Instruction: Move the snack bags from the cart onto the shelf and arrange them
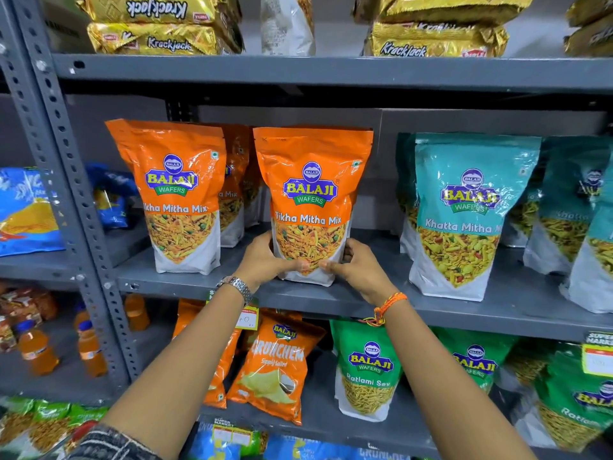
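On the middle shelf (199,287) of a grey metal rack, orange stand-up bags marked Balaji Wafers "Tikha Mitha Mix" stand upright. Each has an orange top, a blue-and-yellow logo, a window of yellow-orange mix and a white base. At the left stands one front bag (180,194), with at least two more partly hidden behind it (236,180); the exact number behind cannot be told. Just to its right, apart from it, stands the held orange bag (311,200), upright with its base on the shelf. The left hand (265,257), with a metal watch (237,287) on its wrist, is closed around the bag's lower left edge; the right hand (356,265), with an orange thread band (386,308) on its wrist, clasps the lower right edge. The thumbs nearly meet on the front. Further right stand teal "Khatta Mitha" bags (464,214): one full in front, and at least three others partly shown around it. The shelf above carries gold Krackjack packs (156,38); the one below, a Crunchem bag (275,366) and green Ratlami Sev bags (366,370).
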